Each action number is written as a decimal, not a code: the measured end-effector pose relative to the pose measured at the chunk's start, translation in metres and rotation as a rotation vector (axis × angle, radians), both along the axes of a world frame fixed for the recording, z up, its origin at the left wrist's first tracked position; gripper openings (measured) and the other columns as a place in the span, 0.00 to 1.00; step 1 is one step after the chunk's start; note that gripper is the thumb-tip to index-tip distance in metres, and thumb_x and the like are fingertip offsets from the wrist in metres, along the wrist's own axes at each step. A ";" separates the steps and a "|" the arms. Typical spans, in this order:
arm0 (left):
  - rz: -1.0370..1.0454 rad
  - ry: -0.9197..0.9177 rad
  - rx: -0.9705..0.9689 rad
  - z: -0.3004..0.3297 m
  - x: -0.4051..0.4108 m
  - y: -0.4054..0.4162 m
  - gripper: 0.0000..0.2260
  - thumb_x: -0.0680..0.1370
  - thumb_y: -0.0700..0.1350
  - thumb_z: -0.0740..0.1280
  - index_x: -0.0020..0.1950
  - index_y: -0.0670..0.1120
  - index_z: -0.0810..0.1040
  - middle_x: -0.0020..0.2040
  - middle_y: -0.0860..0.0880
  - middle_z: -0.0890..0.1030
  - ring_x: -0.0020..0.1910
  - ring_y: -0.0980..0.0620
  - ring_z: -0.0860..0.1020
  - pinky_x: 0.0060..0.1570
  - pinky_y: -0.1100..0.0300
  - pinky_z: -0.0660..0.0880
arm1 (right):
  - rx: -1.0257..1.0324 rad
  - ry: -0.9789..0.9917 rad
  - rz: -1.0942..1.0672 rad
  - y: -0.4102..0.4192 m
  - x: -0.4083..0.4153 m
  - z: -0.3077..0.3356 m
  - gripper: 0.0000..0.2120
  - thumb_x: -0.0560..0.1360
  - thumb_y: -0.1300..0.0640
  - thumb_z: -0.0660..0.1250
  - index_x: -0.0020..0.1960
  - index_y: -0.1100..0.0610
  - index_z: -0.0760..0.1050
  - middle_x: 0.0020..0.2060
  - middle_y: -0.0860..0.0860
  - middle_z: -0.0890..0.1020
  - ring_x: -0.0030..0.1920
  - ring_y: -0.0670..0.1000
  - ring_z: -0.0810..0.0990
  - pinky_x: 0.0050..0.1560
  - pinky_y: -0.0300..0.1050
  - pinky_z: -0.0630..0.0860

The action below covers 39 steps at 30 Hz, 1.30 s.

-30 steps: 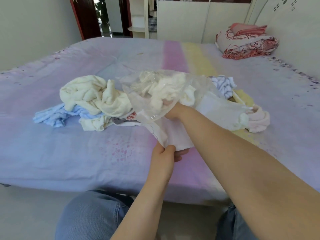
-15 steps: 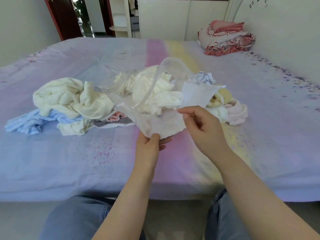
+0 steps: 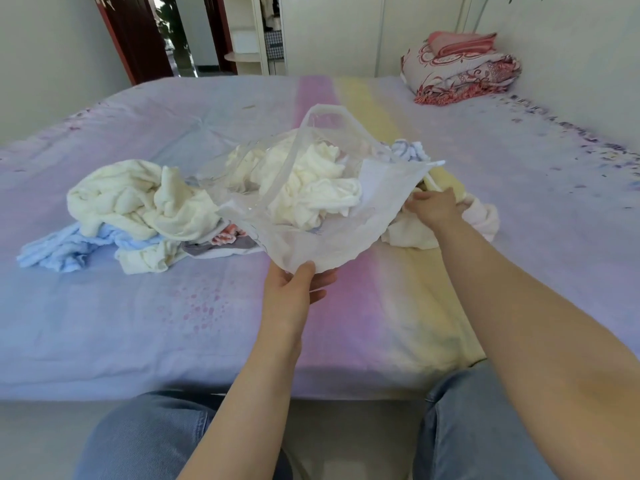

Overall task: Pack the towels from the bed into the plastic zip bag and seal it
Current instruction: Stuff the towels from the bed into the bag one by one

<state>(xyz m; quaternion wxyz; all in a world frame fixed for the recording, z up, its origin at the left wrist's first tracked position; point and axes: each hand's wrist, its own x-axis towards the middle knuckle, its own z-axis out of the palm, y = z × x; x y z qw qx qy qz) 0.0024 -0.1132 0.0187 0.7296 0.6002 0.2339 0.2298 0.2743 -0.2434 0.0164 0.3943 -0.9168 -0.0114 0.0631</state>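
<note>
A clear plastic zip bag (image 3: pixel 332 237) is held open above the bed (image 3: pixel 138 323), with a crumpled cream towel (image 3: pixel 311 188) inside it. My left hand (image 3: pixel 294 285) pinches the bag's near edge from below. My right hand (image 3: pixel 433 206) reaches past the bag's right side onto a white and pink towel (image 3: pixel 481 220) lying there; its fingers are hidden in the cloth. To the left lie a cream towel (image 3: pixel 138 199) over a light blue towel (image 3: pixel 59 251). A blue-striped towel (image 3: pixel 408 150) shows behind the bag.
A small grey and red-patterned cloth (image 3: pixel 225 240) lies under the bag's left side. Folded floral bedding (image 3: pixel 460 71) sits in the far right corner by the wall. My knees in jeans are at the bed's near edge. A wardrobe and doorway stand beyond the bed.
My right hand came out of the bag, passed in front of it and now reaches right onto the white and pink towel. My left hand keeps its hold on the bag's edge.
</note>
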 end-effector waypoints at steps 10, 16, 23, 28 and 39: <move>-0.001 -0.044 -0.111 -0.001 0.003 0.004 0.16 0.81 0.38 0.59 0.68 0.50 0.71 0.50 0.44 0.86 0.46 0.48 0.85 0.41 0.58 0.78 | 0.593 -0.603 -0.092 -0.016 -0.053 0.066 0.21 0.70 0.68 0.59 0.61 0.60 0.77 0.59 0.53 0.80 0.62 0.51 0.76 0.64 0.39 0.70; 0.018 -0.125 -0.124 0.002 0.004 0.003 0.14 0.81 0.39 0.60 0.66 0.50 0.72 0.49 0.46 0.86 0.47 0.48 0.85 0.42 0.57 0.78 | 0.712 -0.658 -0.076 -0.038 -0.149 0.078 0.27 0.73 0.67 0.63 0.71 0.59 0.66 0.66 0.49 0.73 0.61 0.36 0.73 0.62 0.29 0.68; -0.005 -0.158 -0.126 -0.001 0.003 -0.001 0.14 0.82 0.41 0.60 0.66 0.54 0.70 0.58 0.46 0.83 0.51 0.48 0.84 0.45 0.54 0.78 | 0.511 -0.085 0.511 -0.040 -0.222 -0.007 0.17 0.73 0.69 0.66 0.47 0.46 0.79 0.45 0.39 0.83 0.46 0.31 0.78 0.47 0.24 0.70; -0.018 -0.191 -0.124 -0.004 0.003 0.000 0.15 0.83 0.43 0.60 0.70 0.52 0.68 0.62 0.47 0.80 0.53 0.50 0.84 0.47 0.54 0.78 | 0.381 -0.139 0.546 -0.034 -0.209 -0.020 0.19 0.72 0.69 0.68 0.44 0.43 0.80 0.55 0.37 0.78 0.56 0.35 0.75 0.58 0.39 0.72; -0.040 -0.209 -0.107 -0.006 0.003 -0.001 0.13 0.83 0.42 0.59 0.65 0.56 0.70 0.62 0.49 0.79 0.53 0.51 0.83 0.50 0.53 0.78 | -0.092 -0.088 0.357 0.033 -0.127 -0.052 0.02 0.70 0.58 0.67 0.41 0.54 0.74 0.40 0.53 0.78 0.44 0.55 0.78 0.39 0.42 0.67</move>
